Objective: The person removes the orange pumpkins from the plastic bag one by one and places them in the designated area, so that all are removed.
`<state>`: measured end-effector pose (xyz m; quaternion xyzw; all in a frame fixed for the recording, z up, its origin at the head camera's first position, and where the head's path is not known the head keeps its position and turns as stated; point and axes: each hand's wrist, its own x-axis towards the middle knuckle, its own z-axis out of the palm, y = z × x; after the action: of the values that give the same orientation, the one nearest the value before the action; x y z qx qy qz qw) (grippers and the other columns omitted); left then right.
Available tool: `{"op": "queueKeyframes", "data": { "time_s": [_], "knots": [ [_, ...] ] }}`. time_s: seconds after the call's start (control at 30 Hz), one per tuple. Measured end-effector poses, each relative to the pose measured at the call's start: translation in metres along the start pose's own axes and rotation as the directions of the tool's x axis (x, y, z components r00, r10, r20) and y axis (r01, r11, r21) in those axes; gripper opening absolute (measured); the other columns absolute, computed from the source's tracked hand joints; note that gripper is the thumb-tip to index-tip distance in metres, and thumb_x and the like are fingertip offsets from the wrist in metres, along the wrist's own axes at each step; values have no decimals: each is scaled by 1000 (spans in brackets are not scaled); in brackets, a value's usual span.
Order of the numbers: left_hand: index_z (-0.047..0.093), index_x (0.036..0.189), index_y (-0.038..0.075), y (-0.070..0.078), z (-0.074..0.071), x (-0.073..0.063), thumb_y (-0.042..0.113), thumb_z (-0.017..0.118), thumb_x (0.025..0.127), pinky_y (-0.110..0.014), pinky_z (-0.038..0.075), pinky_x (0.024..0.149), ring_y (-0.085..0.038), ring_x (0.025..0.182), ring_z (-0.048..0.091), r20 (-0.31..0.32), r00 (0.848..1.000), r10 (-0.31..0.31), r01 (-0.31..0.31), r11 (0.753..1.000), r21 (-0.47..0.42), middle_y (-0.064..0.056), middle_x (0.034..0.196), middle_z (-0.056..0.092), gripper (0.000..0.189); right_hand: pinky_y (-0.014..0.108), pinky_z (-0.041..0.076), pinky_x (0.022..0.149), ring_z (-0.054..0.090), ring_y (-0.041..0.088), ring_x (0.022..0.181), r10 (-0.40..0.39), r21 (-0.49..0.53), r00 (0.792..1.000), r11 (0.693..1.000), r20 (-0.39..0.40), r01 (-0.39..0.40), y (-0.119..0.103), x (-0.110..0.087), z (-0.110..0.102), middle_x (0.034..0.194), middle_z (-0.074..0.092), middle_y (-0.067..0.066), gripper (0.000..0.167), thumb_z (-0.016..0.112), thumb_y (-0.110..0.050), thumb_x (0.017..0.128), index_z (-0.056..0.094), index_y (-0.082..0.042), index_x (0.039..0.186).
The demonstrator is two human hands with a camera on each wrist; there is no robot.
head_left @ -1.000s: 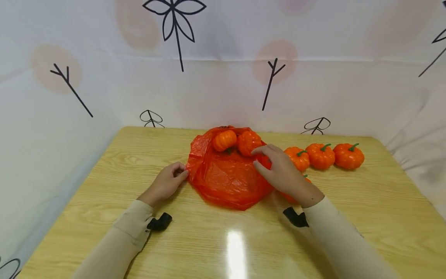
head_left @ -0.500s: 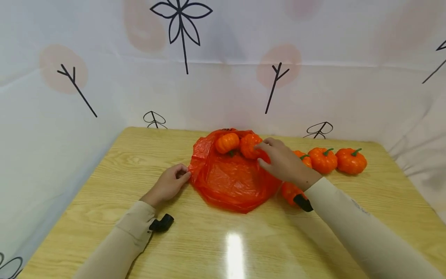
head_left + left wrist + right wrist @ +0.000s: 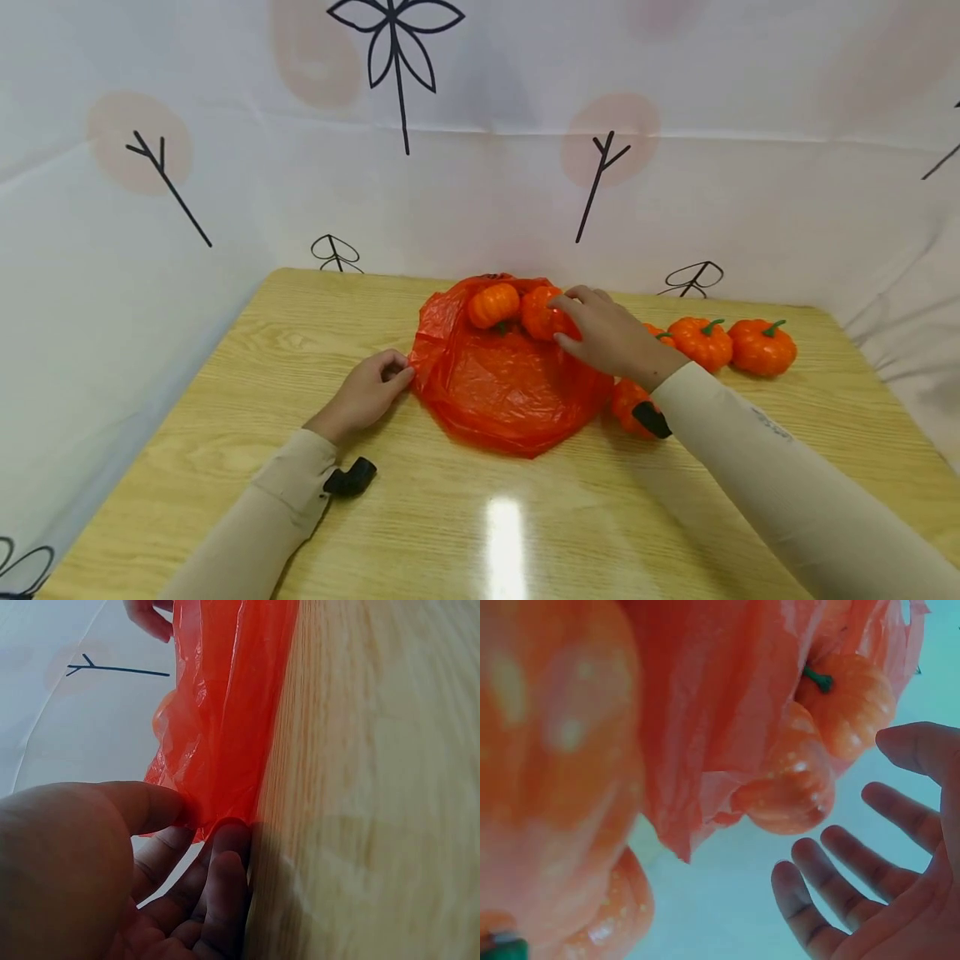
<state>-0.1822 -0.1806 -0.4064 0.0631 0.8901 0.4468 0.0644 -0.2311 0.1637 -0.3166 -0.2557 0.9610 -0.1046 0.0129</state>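
Head view: a red bag [image 3: 510, 379] is positioned toward the tabletop's [image 3: 420, 517] far edge; two pumpkins [image 3: 494, 306] are contained within. Loose pumpkins [image 3: 762, 348] are ranged between it and the right edge. Left wrist view: the bag's edge is pinched by the left hand [image 3: 82, 862]. Right wrist view: the right hand [image 3: 911, 907] is spread, nothing gripped, near the bagged pumpkins.

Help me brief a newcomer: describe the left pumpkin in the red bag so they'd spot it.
On the wooden table, find the red bag. At its far side, pick the left orange pumpkin, farther from the right hand than its neighbour and showing a green stem.
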Motion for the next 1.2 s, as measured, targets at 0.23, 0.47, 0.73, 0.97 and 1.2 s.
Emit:
{"op": "queueKeyframes", "data": {
  "time_s": [0.23, 0.47, 0.73, 0.97, 1.2],
  "knots": [
    [63, 101, 11, 1, 0, 0, 23, 59, 102, -32, 45, 77, -18, 81, 53, 1, 1000, 1, -1, 1000, 7, -5, 91, 62, 13, 54, 51, 98, 53, 42, 123, 23, 27, 999, 999, 43, -24, -2, 7, -3, 144, 45, 22, 52, 61, -23, 98, 48, -8, 146],
    [63, 101, 11, -1, 0, 0, 23, 59, 102, -32, 44, 78, -18, 82, 53, -7, 1000, -1, 1, 1000, 18, -4, 92, 62, 12, 52, 54, 93, 66, 37, 106, 87, 25, 988, 996, 124, -91, 2, 21, 1, 153, 35, 24, 60, 59, -27, 100, 38, -10, 153],
    [63, 101, 12, 0, -1, 1, 23, 59, 102, -32, 44, 77, -18, 82, 53, -2, 1000, -12, 12, 1000, 14, -4, 90, 61, 12, 59, 46, 104, 54, 46, 127, 159, -2, 975, 987, 153, -160, 6, 33, 6, 153, 35, 28, 71, 59, -30, 99, 25, -7, 158],
    [62, 101, 12, 0, -1, 1, 24, 59, 102, -32, 43, 77, -18, 81, 52, -6, 1000, -9, 9, 1000, 9, -4, 88, 60, 12, 56, 47, 103, 55, 43, 126, 114, 6, 986, 993, 122, -116, 5, 34, 6, 148, 41, 27, 72, 60, -26, 99, 25, -1, 156],
    [63, 101, 11, -2, -1, 2, 23, 59, 102, -32, 45, 79, -18, 82, 53, -5, 1000, 5, -5, 1000, -1, -4, 92, 63, 12, 55, 51, 98, 60, 42, 118, 94, 18, 991, 995, 93, -96, 3, 35, 9, 143, 46, 27, 67, 67, -24, 96, 36, -2, 150]
  ]
}}
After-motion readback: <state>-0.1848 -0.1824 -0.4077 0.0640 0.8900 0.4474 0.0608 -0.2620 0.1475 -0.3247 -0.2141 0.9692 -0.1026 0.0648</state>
